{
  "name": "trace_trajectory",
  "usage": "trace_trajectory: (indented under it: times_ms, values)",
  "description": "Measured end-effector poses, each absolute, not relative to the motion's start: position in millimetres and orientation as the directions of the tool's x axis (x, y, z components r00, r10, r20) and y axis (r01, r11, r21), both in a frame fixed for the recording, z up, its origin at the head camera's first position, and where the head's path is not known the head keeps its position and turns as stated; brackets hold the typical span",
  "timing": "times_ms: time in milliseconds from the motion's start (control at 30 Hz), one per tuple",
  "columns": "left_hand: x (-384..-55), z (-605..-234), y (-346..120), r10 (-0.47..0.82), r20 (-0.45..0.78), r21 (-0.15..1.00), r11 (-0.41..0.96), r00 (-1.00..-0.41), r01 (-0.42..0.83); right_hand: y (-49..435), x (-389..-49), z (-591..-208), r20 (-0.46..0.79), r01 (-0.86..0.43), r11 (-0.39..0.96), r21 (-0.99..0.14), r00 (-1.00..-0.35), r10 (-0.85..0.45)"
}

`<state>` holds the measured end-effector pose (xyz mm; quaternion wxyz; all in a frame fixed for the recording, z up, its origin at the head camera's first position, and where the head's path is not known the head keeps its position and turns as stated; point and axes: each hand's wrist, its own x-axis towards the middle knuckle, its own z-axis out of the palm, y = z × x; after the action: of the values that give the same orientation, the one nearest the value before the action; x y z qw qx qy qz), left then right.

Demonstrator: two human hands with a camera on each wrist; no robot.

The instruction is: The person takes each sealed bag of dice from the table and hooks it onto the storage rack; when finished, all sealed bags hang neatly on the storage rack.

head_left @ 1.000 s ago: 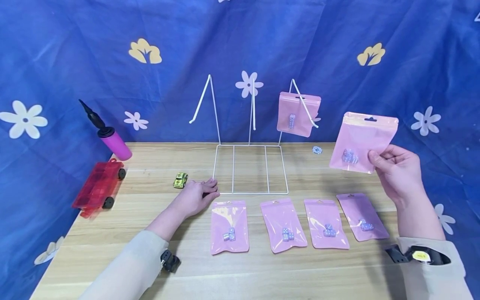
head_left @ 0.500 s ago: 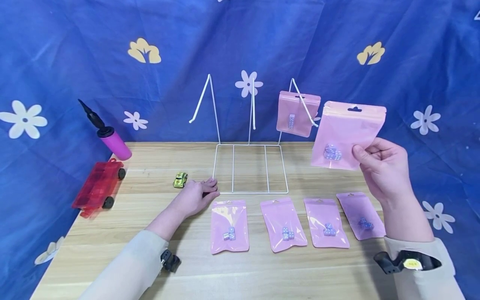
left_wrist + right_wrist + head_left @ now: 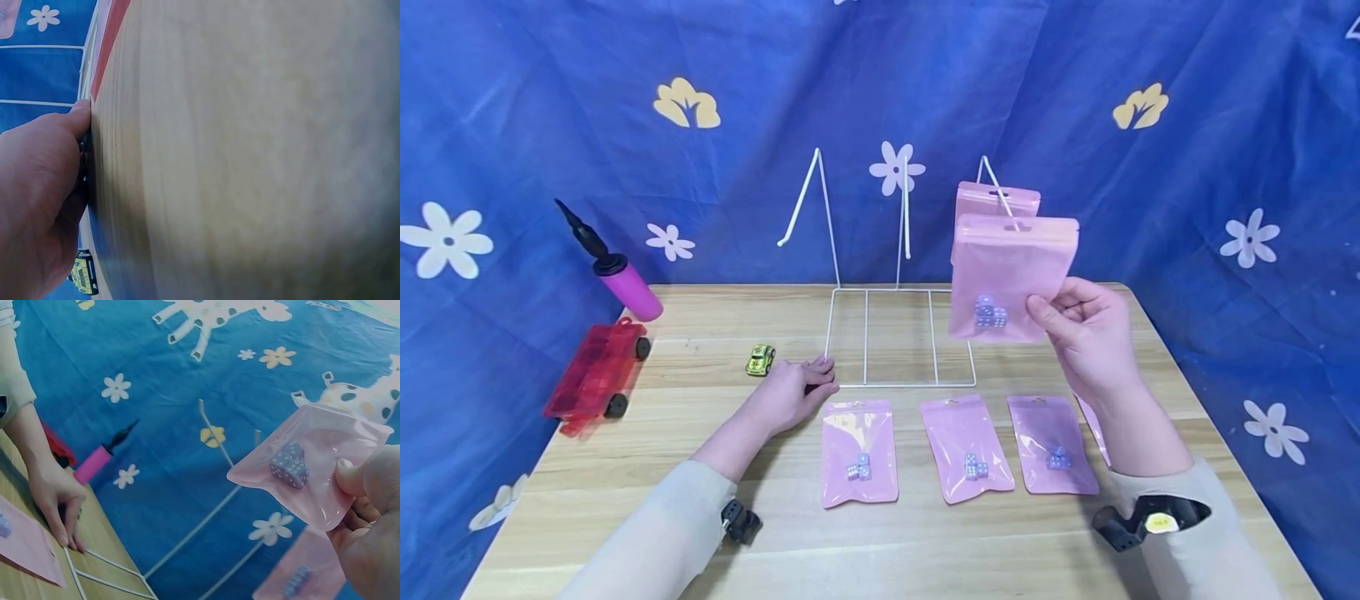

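In the head view my right hand (image 3: pixel 1093 337) pinches a pink zip pouch (image 3: pixel 1011 271) by its lower right side, thumb in front. Purple dice (image 3: pixel 988 312) show through it. The pouch's top slot is at the right prong of a white wire display rack (image 3: pixel 867 342); whether the prong passes through it I cannot tell. Behind, another pink pouch (image 3: pixel 972 198) hangs on that prong, partly covered. My left hand (image 3: pixel 788 396) pinches the rack's front left base corner, thumb and fingers at the wire; the left wrist view shows this hand (image 3: pixel 37 181) low at the tabletop.
Several pink pouches with dice lie in a row before the rack, such as the leftmost pouch (image 3: pixel 859 433). Left of the rack are a yellow toy car (image 3: pixel 761 360), a red transparent cart (image 3: pixel 598 367) and a magenta hand pump (image 3: pixel 628 287). A blue curtain (image 3: pixel 737 208) hangs behind.
My right hand has carried the pouch leftward from the right side to in front of the rack's right prong. The left hand stays at the rack's corner.
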<state>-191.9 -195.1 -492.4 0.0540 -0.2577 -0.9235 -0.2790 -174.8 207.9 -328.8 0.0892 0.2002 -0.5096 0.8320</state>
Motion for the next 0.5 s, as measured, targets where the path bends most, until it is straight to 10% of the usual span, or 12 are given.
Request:
trace_trajectory:
  times_ms: [500]
  values:
    - [-192, -492, -195, 0.436, 0.208, 0.490, 0.729, -0.876, 0.478, 161, -180, -344, 0.394, -0.339, -0.397, -0.853, -0.917, -0.065]
